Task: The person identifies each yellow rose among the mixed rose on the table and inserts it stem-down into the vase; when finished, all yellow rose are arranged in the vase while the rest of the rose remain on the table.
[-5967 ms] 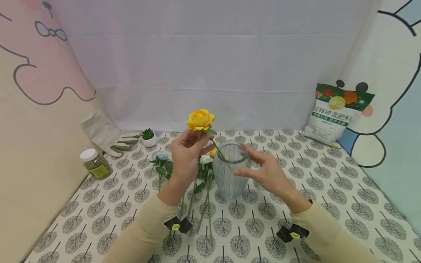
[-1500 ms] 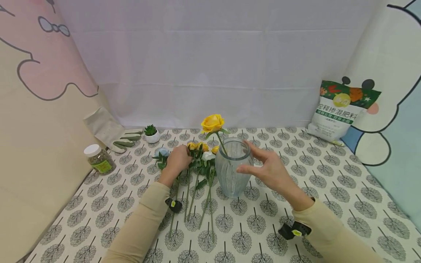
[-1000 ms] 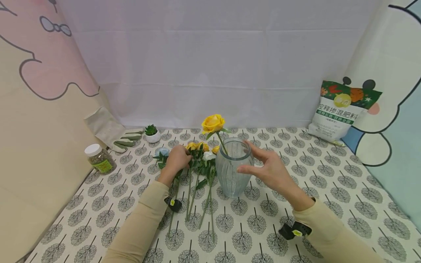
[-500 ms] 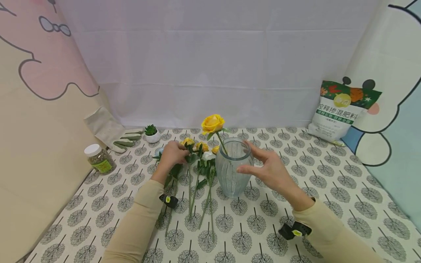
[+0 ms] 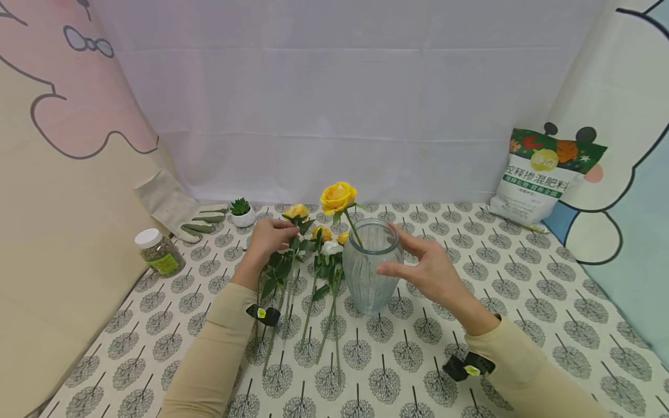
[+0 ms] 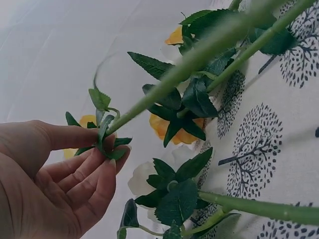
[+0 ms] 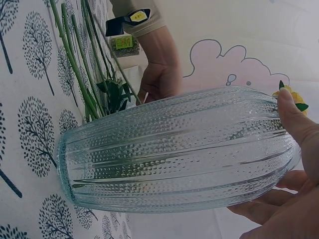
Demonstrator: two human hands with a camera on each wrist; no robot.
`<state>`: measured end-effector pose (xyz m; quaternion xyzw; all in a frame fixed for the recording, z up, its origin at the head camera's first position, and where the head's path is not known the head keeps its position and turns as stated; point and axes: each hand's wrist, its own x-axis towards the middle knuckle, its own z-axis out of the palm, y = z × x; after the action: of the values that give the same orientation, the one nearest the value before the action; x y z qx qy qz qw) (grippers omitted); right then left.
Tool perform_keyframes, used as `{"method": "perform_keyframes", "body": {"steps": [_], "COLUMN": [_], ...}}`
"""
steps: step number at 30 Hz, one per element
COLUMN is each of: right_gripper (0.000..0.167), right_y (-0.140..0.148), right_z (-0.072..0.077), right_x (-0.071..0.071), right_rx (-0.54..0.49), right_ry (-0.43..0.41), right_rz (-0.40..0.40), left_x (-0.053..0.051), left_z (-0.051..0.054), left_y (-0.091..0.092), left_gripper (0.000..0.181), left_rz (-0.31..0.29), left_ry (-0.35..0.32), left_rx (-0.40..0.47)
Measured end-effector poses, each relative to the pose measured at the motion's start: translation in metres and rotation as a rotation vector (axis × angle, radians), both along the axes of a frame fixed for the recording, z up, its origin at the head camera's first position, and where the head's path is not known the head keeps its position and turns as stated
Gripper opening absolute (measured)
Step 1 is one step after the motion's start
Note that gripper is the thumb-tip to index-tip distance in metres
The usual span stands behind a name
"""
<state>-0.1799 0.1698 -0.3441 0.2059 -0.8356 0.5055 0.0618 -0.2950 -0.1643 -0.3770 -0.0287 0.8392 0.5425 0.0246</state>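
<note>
My left hand (image 5: 268, 239) pinches the stem of a yellow rose (image 5: 296, 212) just under its bloom; the left wrist view shows thumb and fingers meeting at the green leaves, with the stem (image 6: 169, 88) slanting away. My right hand (image 5: 427, 266) holds the ribbed glass vase (image 5: 370, 285) near its shoulder, thumb in front and fingers behind. The vase stands upright on the cloth. One yellow rose (image 5: 338, 197) leans leftward out of its mouth. Between hand and vase lie more yellow roses (image 5: 323, 233) and a white rose (image 5: 331, 248). Leaves (image 5: 277, 270) show below my left hand.
At the left are a lidded jar (image 5: 159, 253), a pair of gloves (image 5: 175, 204) and a small potted succulent (image 5: 242, 213). A fertilizer bag (image 5: 540, 180) leans at the back right. White fabric (image 5: 334, 116) hangs behind the tree-patterned tablecloth (image 5: 517, 325).
The first yellow rose went from my left hand into the vase. That hand then moved to the lying flowers and has raised another yellow rose slightly, leftward. My right hand stays on the vase.
</note>
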Motion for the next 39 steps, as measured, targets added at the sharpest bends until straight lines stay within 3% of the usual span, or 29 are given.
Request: {"method": "perform_keyframes", "body": {"steps": [7,16,26,32,39], "right_gripper": [0.083,0.083,0.083,0.084,0.084], "right_y": [0.0,-0.001,-0.001,-0.001,0.0], "right_z": [0.0,0.0,0.001,0.0,0.0], "right_x": [0.0,0.0,0.0,0.0,0.0], "right_rx": [-0.001,0.003,0.002,-0.002,0.003], "right_ry": [-0.003,0.001,-0.015,-0.018,-0.014], "right_rz": [-0.005,-0.006,-0.01,-0.009,-0.008], "left_x": [0.002,-0.002,-0.004,-0.003,0.0], "left_z": [0.003,0.006,0.011,0.014,0.02], "left_y": [-0.001,-0.008,-0.01,-0.011,-0.013], "left_gripper": [0.038,0.042,0.044,0.047,0.056], "left_rz": [-0.026,-0.063,-0.1,-0.154,-0.187], "left_ry": [0.009,-0.089,-0.113,-0.146,-0.184], "left_rx": [0.035,0.195,0.371,0.508,0.595]}}
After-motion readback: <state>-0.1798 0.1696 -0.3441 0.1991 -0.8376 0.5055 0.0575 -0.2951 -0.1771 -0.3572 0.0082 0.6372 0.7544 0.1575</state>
